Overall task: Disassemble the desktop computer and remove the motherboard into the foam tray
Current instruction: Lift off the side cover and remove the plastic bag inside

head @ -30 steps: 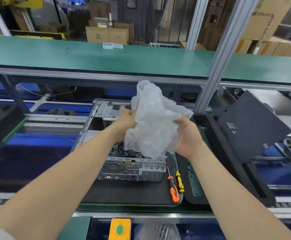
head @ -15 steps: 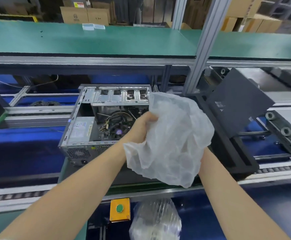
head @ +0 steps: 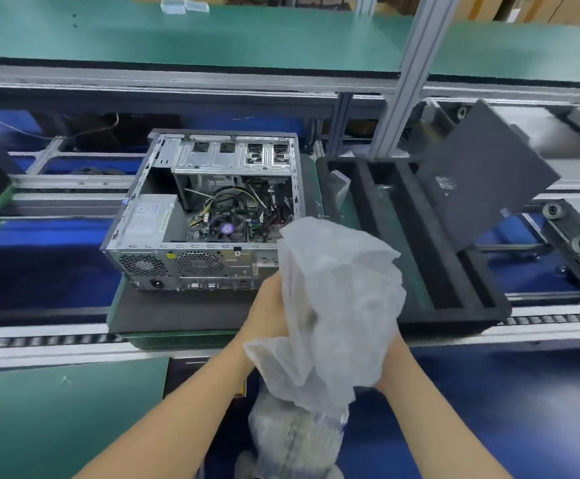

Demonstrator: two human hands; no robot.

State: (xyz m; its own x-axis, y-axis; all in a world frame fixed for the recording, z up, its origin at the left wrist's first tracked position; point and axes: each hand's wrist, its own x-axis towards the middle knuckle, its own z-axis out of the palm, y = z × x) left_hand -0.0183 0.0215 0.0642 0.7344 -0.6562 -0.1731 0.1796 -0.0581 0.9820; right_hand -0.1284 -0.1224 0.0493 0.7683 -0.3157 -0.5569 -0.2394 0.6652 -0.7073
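One bag (head: 342, 305) in left hand (head: 270, 307), right hand (head: 392, 366)

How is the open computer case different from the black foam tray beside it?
The computer case is silvery metal; the foam tray is black foam. The computer case holds cables, a cooler fan and a power supply; the foam tray shows long compartments with a green floor. The computer case stands tall; the foam tray is low, with a dark panel leaning over its right end. Both are open on top.
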